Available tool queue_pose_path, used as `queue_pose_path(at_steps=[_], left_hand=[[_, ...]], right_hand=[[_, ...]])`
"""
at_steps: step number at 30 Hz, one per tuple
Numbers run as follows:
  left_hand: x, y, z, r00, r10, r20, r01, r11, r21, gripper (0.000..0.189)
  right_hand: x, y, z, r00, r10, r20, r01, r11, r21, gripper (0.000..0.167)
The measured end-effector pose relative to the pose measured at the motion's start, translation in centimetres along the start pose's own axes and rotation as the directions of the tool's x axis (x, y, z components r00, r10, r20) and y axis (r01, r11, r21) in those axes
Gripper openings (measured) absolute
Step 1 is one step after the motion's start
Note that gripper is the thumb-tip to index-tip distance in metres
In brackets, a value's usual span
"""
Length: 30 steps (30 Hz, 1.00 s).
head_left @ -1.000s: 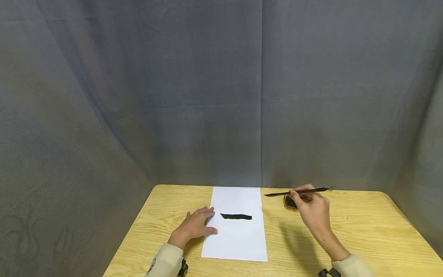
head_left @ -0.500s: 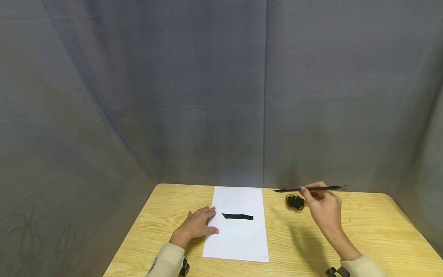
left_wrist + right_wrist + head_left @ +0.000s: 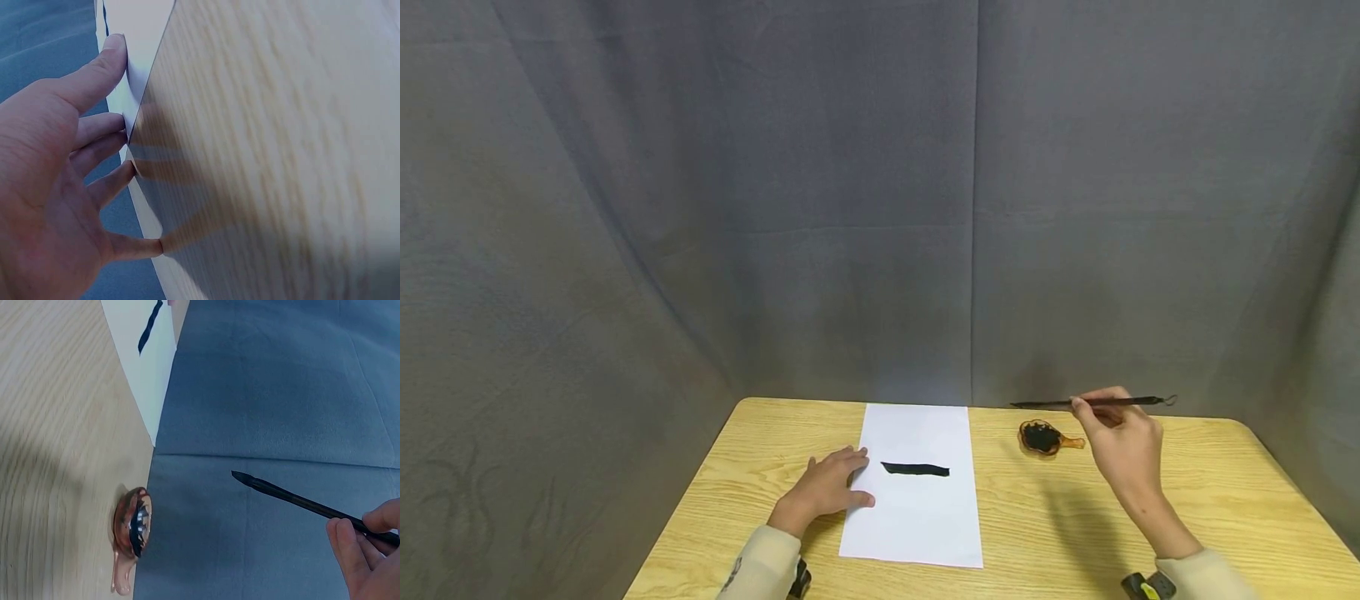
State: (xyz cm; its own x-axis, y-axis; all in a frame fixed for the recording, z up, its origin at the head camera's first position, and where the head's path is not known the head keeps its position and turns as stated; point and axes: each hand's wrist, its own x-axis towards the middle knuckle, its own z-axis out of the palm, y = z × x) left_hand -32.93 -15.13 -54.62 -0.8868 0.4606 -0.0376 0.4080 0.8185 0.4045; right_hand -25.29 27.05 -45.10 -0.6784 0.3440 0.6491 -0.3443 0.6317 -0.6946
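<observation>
My left hand (image 3: 826,487) rests with its fingers spread on the left edge of a white paper sheet (image 3: 917,525); its fingertips also meet the table in the left wrist view. One thick black stroke (image 3: 915,469) runs sideways across the sheet. Held up above the table, my right hand (image 3: 1123,442) pinches a dark writing brush (image 3: 1045,405) between thumb and fingers. The brush lies nearly level, its black tip (image 3: 242,477) to the left and a hanging loop at its other end. Below the brush stands a small brown dish (image 3: 1040,437) of black ink, its short handle pointing right.
The light wooden table (image 3: 1225,500) ends at the back against a grey curtain (image 3: 850,208). Curtain also hangs along the left and right sides. The dish stands between the paper and my right hand, near the back edge.
My right hand has moved right with the brush, away from the paper, uncovering the ink dish and its handle. The left hand stays on the sheet. The head view shifts slightly.
</observation>
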Motion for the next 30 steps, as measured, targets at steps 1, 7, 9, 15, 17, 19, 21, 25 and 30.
queue_pose_path(at_steps=[1,7,9,15,17,19,21,25,30], left_hand=[[0.0,0.0,0.0,1.000,-0.002,0.002,0.002,1.000,-0.002,0.078],[0.0,-0.1,0.1,1.000,-0.010,0.004,0.011,1.000,-0.004,0.079],[0.0,-0.1,0.1,1.000,-0.011,0.003,0.011,1.000,-0.002,0.079],[0.0,-0.1,0.1,1.000,-0.015,0.003,0.015,1.000,-0.016,0.079],[0.1,-0.1,0.1,1.000,-0.011,0.000,0.011,1.000,-0.018,0.079],[0.1,-0.1,0.1,1.000,-0.011,-0.002,0.011,1.000,-0.020,0.079],[0.1,-0.1,0.2,1.000,-0.009,-0.003,0.009,1.000,-0.019,0.079],[0.1,-0.1,0.2,1.000,-0.011,-0.005,0.011,1.000,-0.016,0.079],[0.1,-0.2,0.3,1.000,-0.012,-0.001,0.012,1.000,-0.013,0.079]], right_hand=[[0.1,0.1,-0.1,1.000,-0.006,-0.004,0.006,1.000,-0.002,0.006],[0.5,0.3,-0.6,1.000,-0.011,-0.026,0.010,1.000,-0.010,0.005],[0.6,0.3,-0.8,0.999,-0.008,-0.032,0.008,1.000,-0.016,0.005],[0.8,0.4,-1.4,0.999,-0.009,-0.045,0.008,1.000,-0.024,0.005],[0.9,0.5,-1.5,0.999,-0.010,-0.054,0.008,1.000,-0.025,0.005],[1.0,0.6,-1.7,0.998,-0.009,-0.062,0.007,1.000,-0.027,0.006],[1.1,0.6,-1.9,0.998,-0.006,-0.070,0.004,0.999,-0.033,0.006],[1.3,0.9,-2.3,0.997,-0.012,-0.076,0.009,0.999,-0.041,0.006],[1.4,1.3,-2.7,0.997,-0.031,-0.076,0.028,0.999,-0.041,0.005]])
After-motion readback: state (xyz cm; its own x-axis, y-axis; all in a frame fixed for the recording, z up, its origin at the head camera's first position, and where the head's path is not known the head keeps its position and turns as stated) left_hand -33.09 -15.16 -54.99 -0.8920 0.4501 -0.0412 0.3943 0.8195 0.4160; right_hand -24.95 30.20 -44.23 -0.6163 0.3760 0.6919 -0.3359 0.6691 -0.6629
